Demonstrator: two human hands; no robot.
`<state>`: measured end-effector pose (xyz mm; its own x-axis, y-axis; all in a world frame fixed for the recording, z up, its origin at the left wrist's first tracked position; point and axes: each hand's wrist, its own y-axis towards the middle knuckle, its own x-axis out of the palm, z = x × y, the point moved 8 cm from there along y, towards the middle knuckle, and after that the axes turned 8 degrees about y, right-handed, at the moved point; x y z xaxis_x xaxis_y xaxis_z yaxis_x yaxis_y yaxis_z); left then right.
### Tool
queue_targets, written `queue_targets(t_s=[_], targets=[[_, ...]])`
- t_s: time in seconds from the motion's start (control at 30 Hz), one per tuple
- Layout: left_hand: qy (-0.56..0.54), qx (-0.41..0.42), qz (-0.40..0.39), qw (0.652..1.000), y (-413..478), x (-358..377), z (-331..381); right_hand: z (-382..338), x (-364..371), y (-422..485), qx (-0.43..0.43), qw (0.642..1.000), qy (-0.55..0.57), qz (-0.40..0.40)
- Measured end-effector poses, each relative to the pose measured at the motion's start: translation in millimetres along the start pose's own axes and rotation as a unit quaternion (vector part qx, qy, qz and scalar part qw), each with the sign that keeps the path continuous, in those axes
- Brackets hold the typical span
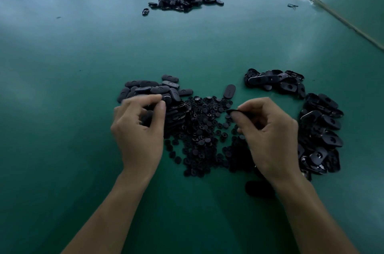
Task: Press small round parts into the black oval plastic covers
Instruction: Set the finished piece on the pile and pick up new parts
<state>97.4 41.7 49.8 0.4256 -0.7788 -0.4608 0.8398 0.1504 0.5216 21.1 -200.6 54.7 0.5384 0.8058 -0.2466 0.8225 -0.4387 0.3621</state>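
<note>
both hands are low over a green bench (83, 56), working at the near edge of a scatter of small round parts (204, 129) that lies spread between them. the right hand (270, 135) is curled, thumb and forefinger pinched on a thin black piece (233, 111) held just above the round parts; it looks like the edge of one of the oval covers, though i can't be sure from here. the left hand (139, 127) is blurred, its fingers bent in over something dark at the palm, and i cannot tell whether it actually grips anything.

just behind the left hand sits a heap of black oval covers (153, 90), smooth side up, touching the round parts on its right. one lone cover (229, 91) lies apart at the far edge of the scatter. to the right, a longer heap of covers (320, 129) curves from behind the right hand round to its side, many with the hollow side showing. far across the bench there is a third pile (185, 1), with a single cover (145, 11) just off its left end.
</note>
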Motion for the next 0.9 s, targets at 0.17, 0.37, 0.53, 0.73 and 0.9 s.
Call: queue_targets(t_s=[0.17, 0.37, 0.53, 0.73, 0.9], targets=[[-0.118, 0.013, -0.142, 0.983, -19, 23, 32, 1, 19, -7, 0.012, 0.991, 0.126, -0.040], [-0.231, -0.057, -0.245, 0.940, -34, 45, 29, -5, 33, -13, -0.018, 0.986, 0.134, -0.100], [-0.263, -0.086, -0.238, 0.931, -28, 46, 19, 2, 32, -11, 0.013, 0.991, 0.088, -0.097], [-0.252, -0.047, -0.248, 0.934, -29, 44, 26, -2, 28, -10, -0.003, 0.995, 0.029, -0.097], [-0.260, -0.045, -0.259, 0.929, -31, 45, 26, -4, 28, -9, 0.003, 0.994, 0.064, -0.091]])
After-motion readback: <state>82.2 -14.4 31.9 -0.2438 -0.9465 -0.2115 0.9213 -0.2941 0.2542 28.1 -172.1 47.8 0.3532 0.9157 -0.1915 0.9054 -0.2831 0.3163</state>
